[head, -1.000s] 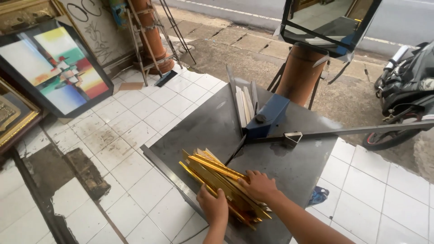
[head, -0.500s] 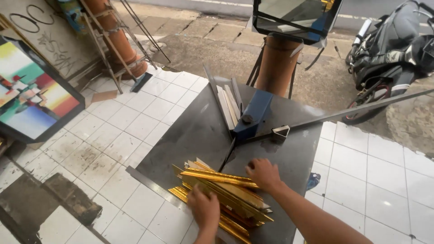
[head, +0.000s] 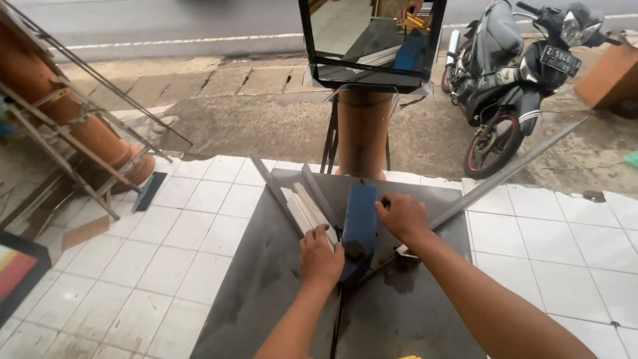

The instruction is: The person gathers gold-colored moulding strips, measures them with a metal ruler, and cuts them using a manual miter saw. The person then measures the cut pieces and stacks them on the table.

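Pressing down, the left hand [head: 320,258] is laid flat on pale wooden moulding strips [head: 307,211] against the blue metal cutter block [head: 359,223] on the dark metal surface [head: 266,292]. The right hand [head: 403,217] is curled loosely beside the long grey lever [head: 505,174]. Fingers could be pinched if the lever drops. No containers seen.

At frame centre, the left hand [head: 320,258] presses pale moulding strips [head: 307,211] on the dark metal table [head: 266,292]; the right hand [head: 402,216] rests beside the blue cutter block [head: 360,219]. A motorcycle [head: 512,73] stands upper right.
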